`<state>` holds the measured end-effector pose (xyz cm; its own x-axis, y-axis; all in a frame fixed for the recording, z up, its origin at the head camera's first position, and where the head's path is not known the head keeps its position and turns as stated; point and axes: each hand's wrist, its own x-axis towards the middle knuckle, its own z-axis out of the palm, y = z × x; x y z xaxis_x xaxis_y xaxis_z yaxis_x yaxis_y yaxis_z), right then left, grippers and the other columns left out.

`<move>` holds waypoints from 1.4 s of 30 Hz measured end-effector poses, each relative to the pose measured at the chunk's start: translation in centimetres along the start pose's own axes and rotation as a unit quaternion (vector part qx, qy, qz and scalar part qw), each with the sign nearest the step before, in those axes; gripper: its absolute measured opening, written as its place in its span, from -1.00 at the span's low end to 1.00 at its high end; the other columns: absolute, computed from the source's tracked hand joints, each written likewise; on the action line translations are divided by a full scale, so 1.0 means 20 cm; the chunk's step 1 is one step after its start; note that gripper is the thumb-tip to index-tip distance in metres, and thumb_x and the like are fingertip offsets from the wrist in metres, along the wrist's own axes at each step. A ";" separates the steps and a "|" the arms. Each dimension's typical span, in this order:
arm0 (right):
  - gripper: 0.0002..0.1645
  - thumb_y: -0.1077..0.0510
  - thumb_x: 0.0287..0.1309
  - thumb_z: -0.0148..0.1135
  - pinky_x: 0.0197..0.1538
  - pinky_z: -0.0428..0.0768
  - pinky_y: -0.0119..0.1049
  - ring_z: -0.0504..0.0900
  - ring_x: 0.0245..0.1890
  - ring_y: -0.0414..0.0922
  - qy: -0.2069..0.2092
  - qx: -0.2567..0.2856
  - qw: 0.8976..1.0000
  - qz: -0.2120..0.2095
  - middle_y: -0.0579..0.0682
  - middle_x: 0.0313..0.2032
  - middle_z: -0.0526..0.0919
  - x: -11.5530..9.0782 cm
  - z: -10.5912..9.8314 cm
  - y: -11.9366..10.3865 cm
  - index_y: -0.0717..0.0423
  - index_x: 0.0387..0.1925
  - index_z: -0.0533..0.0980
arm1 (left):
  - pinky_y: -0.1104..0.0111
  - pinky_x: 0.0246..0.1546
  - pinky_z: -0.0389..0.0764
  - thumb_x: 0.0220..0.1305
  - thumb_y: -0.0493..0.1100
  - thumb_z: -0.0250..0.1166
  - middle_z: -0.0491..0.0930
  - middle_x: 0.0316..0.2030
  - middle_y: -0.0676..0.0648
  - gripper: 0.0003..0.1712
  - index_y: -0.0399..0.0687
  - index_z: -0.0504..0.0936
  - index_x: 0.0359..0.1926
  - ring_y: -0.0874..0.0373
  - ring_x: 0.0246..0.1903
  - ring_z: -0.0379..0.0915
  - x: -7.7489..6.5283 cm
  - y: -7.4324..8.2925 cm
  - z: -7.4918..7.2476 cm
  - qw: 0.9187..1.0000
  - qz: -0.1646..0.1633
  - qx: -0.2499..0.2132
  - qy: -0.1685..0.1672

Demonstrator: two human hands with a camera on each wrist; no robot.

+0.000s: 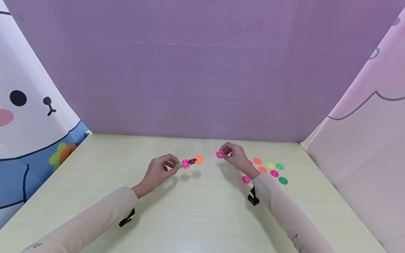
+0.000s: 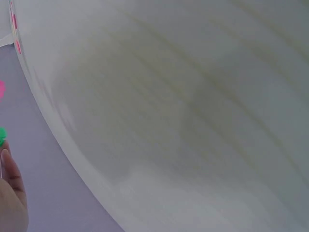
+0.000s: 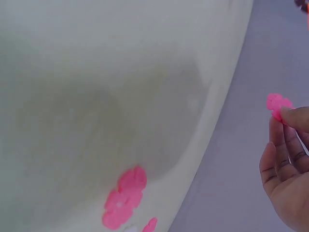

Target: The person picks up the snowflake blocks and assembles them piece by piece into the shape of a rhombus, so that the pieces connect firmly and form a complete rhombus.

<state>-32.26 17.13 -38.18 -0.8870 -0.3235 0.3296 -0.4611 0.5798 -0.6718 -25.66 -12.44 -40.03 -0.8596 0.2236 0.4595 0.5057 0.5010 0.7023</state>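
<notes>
In the head view my left hand (image 1: 159,172) pinches the green end of a short chain of flower-shaped plastic pieces, held up over the table. Along it come a green piece (image 1: 179,164), a pink one (image 1: 185,163), a dark brown one (image 1: 192,161) and an orange one (image 1: 198,159) at the free end. My right hand (image 1: 237,159) grips a single pink flower piece (image 1: 219,154) between thumb and fingertips, a short gap to the right of the orange one. The left wrist view catches only part of the hand (image 2: 12,203) and the green piece (image 2: 2,136) at its edge.
Loose flower pieces lie on the pale table (image 1: 202,218) by the right forearm, among them an orange (image 1: 257,161), a yellow (image 1: 270,165), a dark green (image 1: 283,180) and a pink one (image 1: 246,179). A purple cloth (image 1: 202,70) hangs behind; printed cloths flank the table.
</notes>
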 end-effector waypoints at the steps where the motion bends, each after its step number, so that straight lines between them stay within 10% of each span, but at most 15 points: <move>1: -0.78 0.46 -0.04 0.19 -0.31 0.58 -0.39 0.60 -0.36 -0.08 0.000 0.004 1.000 -0.002 0.10 -0.38 0.63 -0.01 0.00 -0.01 0.25 -0.29 0.52 | 0.45 -0.51 0.56 0.05 -0.24 0.33 0.63 -0.42 0.09 -0.88 0.05 0.59 -0.36 0.29 -0.45 0.58 0.00 0.00 0.00 1.000 -0.001 0.000 -0.001; 42: -0.84 0.39 -0.03 0.25 -0.44 0.51 -0.32 0.55 -0.42 -0.17 0.018 0.009 0.993 -0.116 0.04 -0.44 0.64 -0.16 0.14 -0.22 0.19 -0.34 0.55 | 0.42 -0.47 0.56 0.08 -0.28 0.31 0.62 -0.36 0.05 -0.87 0.01 0.58 -0.32 0.25 -0.41 0.57 -0.01 0.02 0.02 0.999 0.004 -0.029 -0.026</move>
<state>-27.40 13.49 -38.14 -0.7574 -0.4197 0.5003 -0.6529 0.4789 -0.5868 -25.37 -11.86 -40.07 -0.8578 0.2705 0.4371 0.5140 0.4503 0.7301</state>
